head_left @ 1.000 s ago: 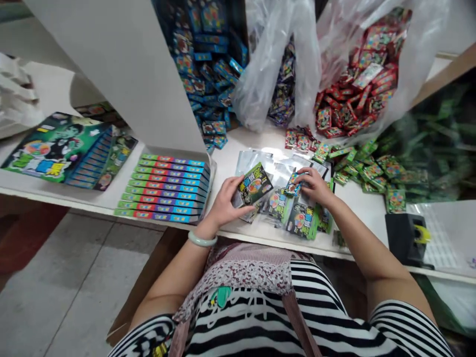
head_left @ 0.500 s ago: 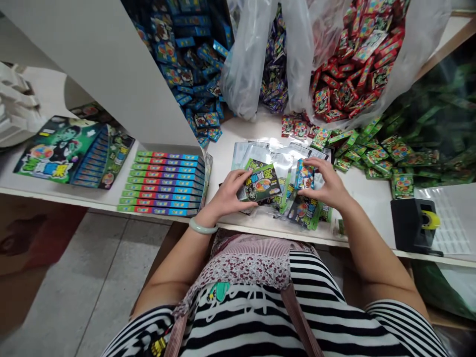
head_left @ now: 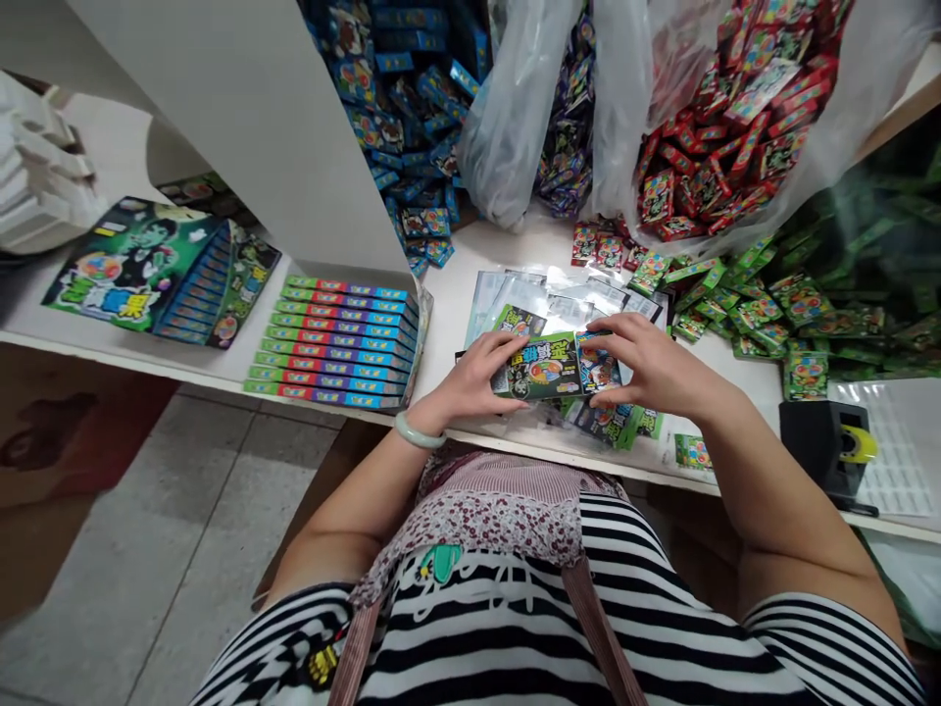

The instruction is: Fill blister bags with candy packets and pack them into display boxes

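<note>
two hands (head_left: 563,378) around bright little packets (head_left: 545,368)

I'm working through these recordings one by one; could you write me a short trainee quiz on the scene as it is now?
1. Fill in the colour: the right hand holds a small ____ box.
2. True or false: the left hand holds a black-and-green box.
3. Which lie nearest the tape dispenser?
A) loose purple packets
B) loose green boxes
C) loose red boxes

Key: 1. blue; 2. true; 3. B
</note>
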### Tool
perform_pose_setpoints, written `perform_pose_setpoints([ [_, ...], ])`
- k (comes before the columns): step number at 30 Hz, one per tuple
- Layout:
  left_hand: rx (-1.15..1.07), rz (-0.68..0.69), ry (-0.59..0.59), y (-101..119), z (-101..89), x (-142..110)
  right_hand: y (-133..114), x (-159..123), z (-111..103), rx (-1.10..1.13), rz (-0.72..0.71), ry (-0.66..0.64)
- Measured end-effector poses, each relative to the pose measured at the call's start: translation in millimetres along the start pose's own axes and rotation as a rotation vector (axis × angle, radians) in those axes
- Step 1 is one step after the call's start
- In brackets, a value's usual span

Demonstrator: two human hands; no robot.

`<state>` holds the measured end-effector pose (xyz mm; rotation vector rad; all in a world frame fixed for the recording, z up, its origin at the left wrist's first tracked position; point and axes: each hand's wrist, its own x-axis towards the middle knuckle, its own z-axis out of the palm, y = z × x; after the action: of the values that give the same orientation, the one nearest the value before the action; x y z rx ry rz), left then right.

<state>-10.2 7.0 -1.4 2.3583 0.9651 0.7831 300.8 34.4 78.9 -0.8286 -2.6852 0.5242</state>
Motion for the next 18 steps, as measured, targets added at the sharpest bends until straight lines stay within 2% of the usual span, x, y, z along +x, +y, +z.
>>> perform_pose_setpoints([
  [5, -0.054, 0.028, -0.070, 3, -6.6, 1, -1, 0, 3, 0.056, -0.026, -0.003],
  [13, -0.108, 0.028, -0.088, -2, -8.5, 6, 13, 1, 9, 0.132, 0.001, 0.044],
  [18, -0.131, 0.011, -0.093, 0, -7.4, 4, 7, 3, 10, 0.069, 0.019, -0.020],
])
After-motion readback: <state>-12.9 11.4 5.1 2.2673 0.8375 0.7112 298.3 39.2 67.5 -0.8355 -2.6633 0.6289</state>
